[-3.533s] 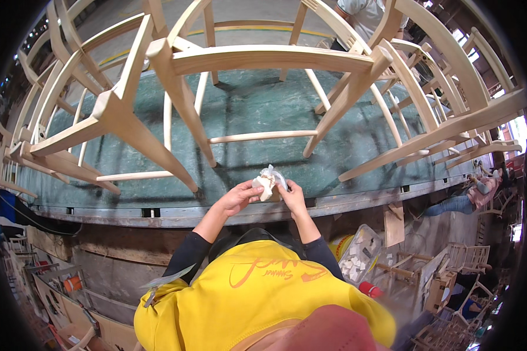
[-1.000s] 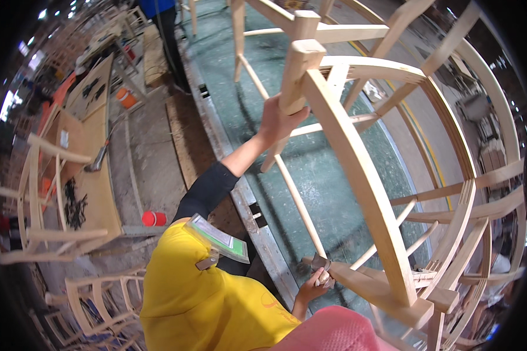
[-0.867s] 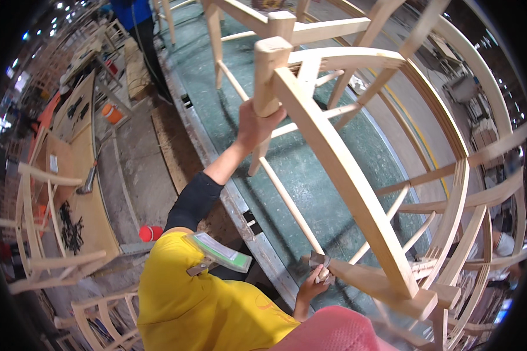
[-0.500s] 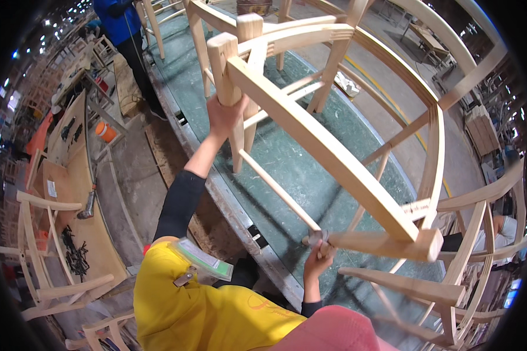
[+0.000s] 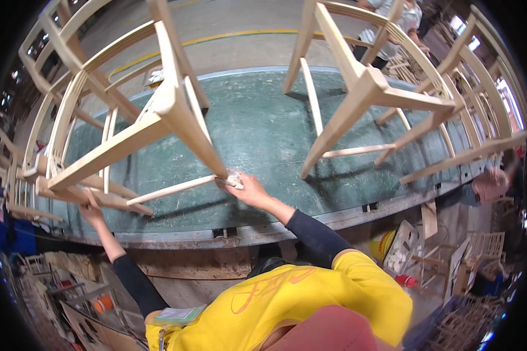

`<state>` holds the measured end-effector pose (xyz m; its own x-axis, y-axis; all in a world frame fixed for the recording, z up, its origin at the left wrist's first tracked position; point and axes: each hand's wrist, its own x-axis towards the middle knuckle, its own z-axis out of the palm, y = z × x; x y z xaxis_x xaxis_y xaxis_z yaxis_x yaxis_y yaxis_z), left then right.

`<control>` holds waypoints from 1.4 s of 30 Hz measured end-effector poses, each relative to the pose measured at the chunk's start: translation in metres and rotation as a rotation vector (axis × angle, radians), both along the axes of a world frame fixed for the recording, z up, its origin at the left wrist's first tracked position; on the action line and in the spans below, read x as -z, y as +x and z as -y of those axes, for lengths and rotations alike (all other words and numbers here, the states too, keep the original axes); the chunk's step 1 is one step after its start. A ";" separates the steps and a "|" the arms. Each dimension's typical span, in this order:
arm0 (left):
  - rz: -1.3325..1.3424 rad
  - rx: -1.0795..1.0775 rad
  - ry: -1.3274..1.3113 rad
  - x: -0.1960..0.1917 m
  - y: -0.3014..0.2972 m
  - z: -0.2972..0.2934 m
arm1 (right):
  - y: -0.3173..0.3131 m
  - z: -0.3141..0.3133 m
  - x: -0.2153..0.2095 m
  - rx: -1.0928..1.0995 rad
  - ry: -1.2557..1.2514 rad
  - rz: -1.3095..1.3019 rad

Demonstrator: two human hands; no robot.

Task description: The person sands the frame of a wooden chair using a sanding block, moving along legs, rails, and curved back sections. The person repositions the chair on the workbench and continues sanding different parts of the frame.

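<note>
A bare wooden chair frame (image 5: 114, 149) without a seat stands on the green worktable at the left. My left hand (image 5: 91, 209) is closed around its near left leg, just below the seat rail. With my right hand (image 5: 250, 192) I pinch a pale crumpled wad (image 5: 234, 180) against the foot of the other front leg (image 5: 194, 142), where a round stretcher (image 5: 173, 189) joins close by. Whether the wad is cloth or paper I cannot tell. My fingers partly hide that foot.
A second chair frame (image 5: 366, 99) stands at the right on the green worktable (image 5: 257, 117). More frames crowd the far right. Another person (image 5: 395, 23) is beyond the table. A yellow bucket (image 5: 382, 243) sits on the floor near the table's front edge.
My view has swung to the right, bringing the second chair frame fully into sight. My left hand stays on the chair, and my right hand stays at the foot of the leg with the wad.
</note>
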<state>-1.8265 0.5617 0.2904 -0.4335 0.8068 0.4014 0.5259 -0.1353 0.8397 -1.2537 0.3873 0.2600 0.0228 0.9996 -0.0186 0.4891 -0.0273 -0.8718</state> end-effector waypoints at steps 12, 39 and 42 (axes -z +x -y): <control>0.218 0.875 -0.177 -0.019 0.480 0.218 | 0.176 -0.034 -0.137 0.167 0.417 1.140; 0.443 1.065 0.044 -0.262 0.761 -0.081 | 0.203 0.120 -0.107 0.138 -0.191 0.904; 0.522 0.943 0.156 -0.253 0.750 -0.085 | 0.210 0.111 -0.106 0.097 -0.190 0.896</control>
<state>-1.0762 0.6463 0.5438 0.1867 0.8602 0.4745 -0.2621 -0.4219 0.8679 -1.0435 0.2766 0.3656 0.1916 0.9744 -0.1176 0.9675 -0.2077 -0.1445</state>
